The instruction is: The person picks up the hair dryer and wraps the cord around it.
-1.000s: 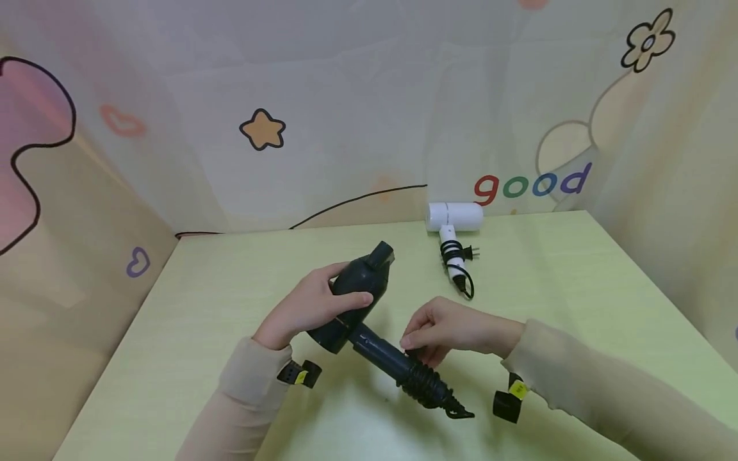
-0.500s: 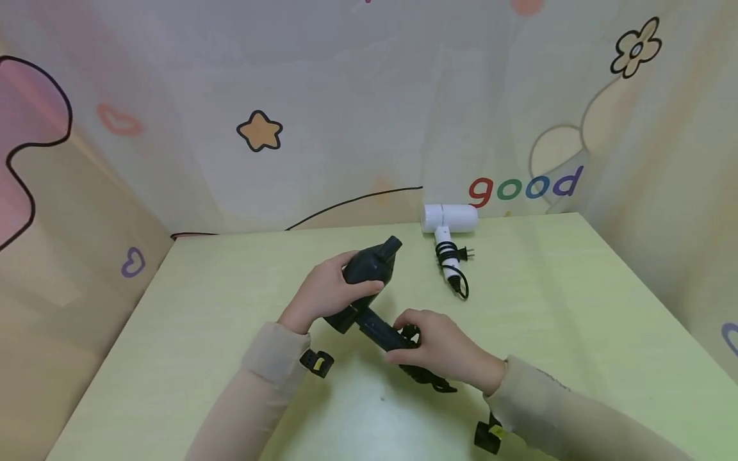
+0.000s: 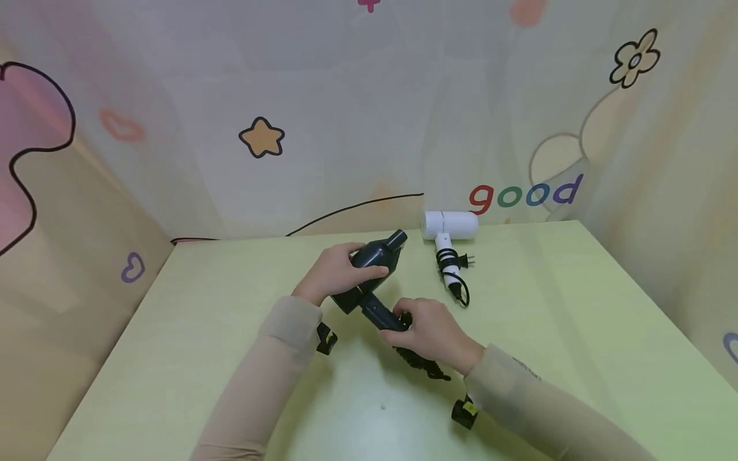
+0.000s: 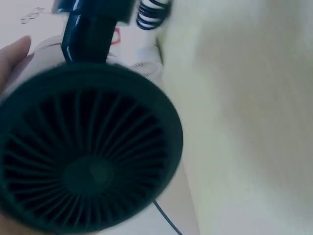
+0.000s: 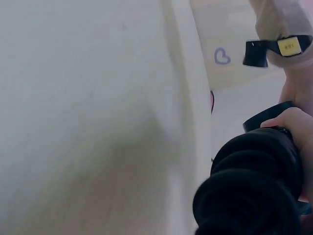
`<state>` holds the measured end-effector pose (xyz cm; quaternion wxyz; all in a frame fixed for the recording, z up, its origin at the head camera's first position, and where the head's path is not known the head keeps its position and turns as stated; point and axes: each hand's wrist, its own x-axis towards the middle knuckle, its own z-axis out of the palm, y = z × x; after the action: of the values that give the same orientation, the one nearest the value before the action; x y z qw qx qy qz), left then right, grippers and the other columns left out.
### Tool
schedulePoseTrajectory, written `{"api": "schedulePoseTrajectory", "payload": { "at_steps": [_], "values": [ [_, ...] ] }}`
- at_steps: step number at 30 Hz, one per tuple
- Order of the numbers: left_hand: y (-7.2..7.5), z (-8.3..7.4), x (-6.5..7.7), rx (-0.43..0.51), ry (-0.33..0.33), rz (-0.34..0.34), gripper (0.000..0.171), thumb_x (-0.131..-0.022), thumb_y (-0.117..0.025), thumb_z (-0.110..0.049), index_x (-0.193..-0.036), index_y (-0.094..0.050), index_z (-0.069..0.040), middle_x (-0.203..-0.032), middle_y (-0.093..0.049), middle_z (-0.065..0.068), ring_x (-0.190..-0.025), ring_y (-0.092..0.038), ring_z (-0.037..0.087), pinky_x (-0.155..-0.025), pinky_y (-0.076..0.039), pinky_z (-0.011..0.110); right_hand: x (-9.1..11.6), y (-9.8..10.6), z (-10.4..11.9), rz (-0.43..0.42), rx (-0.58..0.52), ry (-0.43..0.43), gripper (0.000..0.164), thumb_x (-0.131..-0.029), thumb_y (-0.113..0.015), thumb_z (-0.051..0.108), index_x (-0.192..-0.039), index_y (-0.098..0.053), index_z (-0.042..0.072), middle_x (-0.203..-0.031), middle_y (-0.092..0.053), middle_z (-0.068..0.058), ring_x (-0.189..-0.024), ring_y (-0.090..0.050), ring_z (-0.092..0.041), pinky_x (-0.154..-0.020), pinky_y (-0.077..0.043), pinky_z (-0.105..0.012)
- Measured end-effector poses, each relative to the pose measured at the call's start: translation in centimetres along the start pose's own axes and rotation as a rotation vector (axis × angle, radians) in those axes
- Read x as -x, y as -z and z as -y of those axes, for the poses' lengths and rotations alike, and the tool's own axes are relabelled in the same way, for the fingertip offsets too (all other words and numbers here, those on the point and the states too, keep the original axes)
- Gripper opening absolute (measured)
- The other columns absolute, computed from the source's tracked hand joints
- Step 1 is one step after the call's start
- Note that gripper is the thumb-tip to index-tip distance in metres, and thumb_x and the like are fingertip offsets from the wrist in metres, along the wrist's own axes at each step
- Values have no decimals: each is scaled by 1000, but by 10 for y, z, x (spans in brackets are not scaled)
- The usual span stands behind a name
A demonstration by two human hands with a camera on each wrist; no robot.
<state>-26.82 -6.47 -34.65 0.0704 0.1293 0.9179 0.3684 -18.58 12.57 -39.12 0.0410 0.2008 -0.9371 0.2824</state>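
Observation:
A black hair dryer [image 3: 377,255] is held tilted above the table, its nozzle toward the back. My left hand [image 3: 334,272] grips its barrel, thumb across the near side. On the handle, my right hand [image 3: 429,330] holds on where the black cord [image 3: 418,360] is wound round it; the cord's end hangs past the fingers. In the left wrist view the dryer's round slatted rear grille [image 4: 88,161] fills the lower left. The right wrist view shows the coiled cord [image 5: 249,186] up close, with part of the right hand behind it.
A white hair dryer [image 3: 450,225] lies at the table's back edge, its black cord wound round the handle and the plug sticking out to the right. The pale yellow-green table [image 3: 230,320] meets a printed curtain [image 3: 346,115] at the back and sides.
My right hand has gone from pinching at the cord near the handle to gripping round the wound handle. Both hands have carried the black hair dryer a little farther back.

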Motion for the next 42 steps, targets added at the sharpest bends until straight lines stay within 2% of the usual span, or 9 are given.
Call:
{"api": "schedulePoseTrajectory", "payload": {
  "at_steps": [3, 6, 11, 14, 20, 25, 33, 36, 42],
  "values": [
    [-3, 5, 1, -52, -12, -73, 91, -76, -60, -69, -144, -38, -14, -133, -53, 12, -109, -58, 25, -88, -50, 41, -9, 0, -7, 21, -27, -60, 31, -77, -73, 40, -89, -66, 13, -58, -55, 8, -47, -45, -7, -45, -38, -23],
    [-6, 11, 4, -83, -41, -126, 88, -80, -56, -68, -145, -36, -12, -141, -45, 13, -117, -51, 26, -92, -47, 44, -23, 2, -15, 24, -59, -142, 33, -78, -73, 41, -91, -66, 11, -58, -55, 4, -45, -45, -9, -44, -39, -25],
    [-12, 22, 12, -75, -61, -153, 80, -87, -54, -59, -146, -32, -10, -148, -33, 14, -131, -41, 31, -103, -39, 49, -56, 4, -28, 1, -100, -247, 37, -79, -71, 43, -94, -67, 8, -75, -64, -3, -54, -52, -12, -49, -43, -26],
    [-18, 26, 16, -58, -37, -147, 78, -90, -52, -56, -149, -27, -9, -153, -26, 14, -139, -31, 32, -109, -32, 51, -76, 0, -34, -9, -122, -311, 39, -80, -69, 45, -92, -68, 8, -81, -66, -5, -61, -55, -15, -51, -44, -26],
    [-31, 28, 21, -14, -36, -73, 67, -95, -51, -46, -146, -32, -7, -150, -34, 14, -138, -33, 31, -111, -31, 48, -102, -10, -48, -67, -144, -423, 39, -80, -67, 46, -81, -69, 7, -73, -62, -4, -63, -51, -17, -52, -40, -26],
    [-37, 31, 24, 14, -14, -22, 65, -96, -46, -48, -147, -32, -9, -149, -37, 13, -138, -33, 30, -110, -31, 48, -109, -18, -52, -85, -139, -468, 38, -80, -67, 45, -79, -68, 7, -73, -62, -3, -62, -52, -17, -54, -39, -26],
    [-40, 38, 26, 9, -7, -27, 66, -96, -44, -50, -146, -32, -9, -146, -41, 14, -135, -38, 31, -108, -34, 48, -109, -28, -51, -77, -163, -508, 38, -81, -67, 45, -72, -66, 8, -65, -60, -1, -60, -50, -16, -54, -40, -27],
    [-39, 40, 26, 15, -5, -30, 65, -97, -44, -50, -146, -33, -8, -145, -42, 15, -134, -40, 31, -107, -34, 48, -111, -30, -52, -87, -179, -518, 43, -82, -65, 49, -78, -67, 6, -74, -65, -6, -66, -54, -19, -58, -44, -30],
    [-37, 43, 27, 31, 8, -33, 67, -97, -43, -50, -146, -32, -6, -146, -41, 15, -135, -38, 32, -108, -33, 50, -111, -29, -57, -67, -184, -528, 65, -86, -52, 62, -104, -68, 1, -113, -63, -18, -93, -57, -28, -79, -48, -39]
  ]
}}
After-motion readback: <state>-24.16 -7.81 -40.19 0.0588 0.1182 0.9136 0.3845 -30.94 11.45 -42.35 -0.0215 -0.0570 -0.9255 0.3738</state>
